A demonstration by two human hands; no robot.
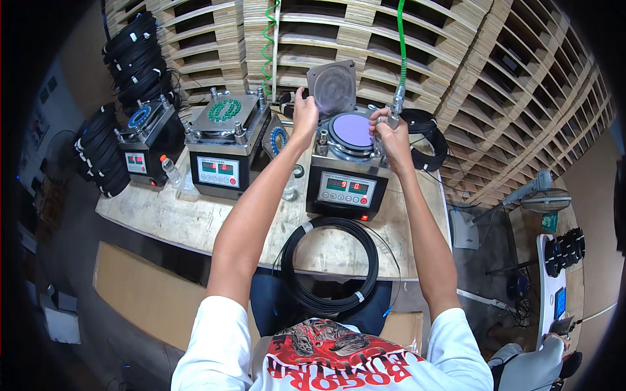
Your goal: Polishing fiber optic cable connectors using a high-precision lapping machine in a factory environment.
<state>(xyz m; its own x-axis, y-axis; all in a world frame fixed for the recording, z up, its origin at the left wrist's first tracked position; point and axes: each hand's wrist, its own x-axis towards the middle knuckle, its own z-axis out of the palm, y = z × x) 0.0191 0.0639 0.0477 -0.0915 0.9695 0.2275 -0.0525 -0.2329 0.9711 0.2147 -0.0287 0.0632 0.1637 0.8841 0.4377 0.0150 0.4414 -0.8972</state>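
My left hand (pixel 305 117) grips the left edge of a square metal plate (pixel 334 86), which is tilted up behind a polishing machine (pixel 345 189). Part of its fingers is hidden by the plate and hand. On top of that machine lies a round purple polishing pad (pixel 352 130). My right hand (pixel 392 138) is closed around a metal air blow gun (pixel 396 107) over the pad's right edge. A green hose (pixel 401 32) runs up from the gun. In front of the machine, a coil of black cable (pixel 285 260) overhangs the bench edge above my lap.
Two more machines stand to the left, one with a green ring fixture (pixel 224 111), one with a blue ring (pixel 139 118). Small bottles (pixel 171 171) stand between. Black cable coils (pixel 134 58) pile at far left; others (pixel 427 140) lie right. Another person (pixel 538 365) sits lower right.
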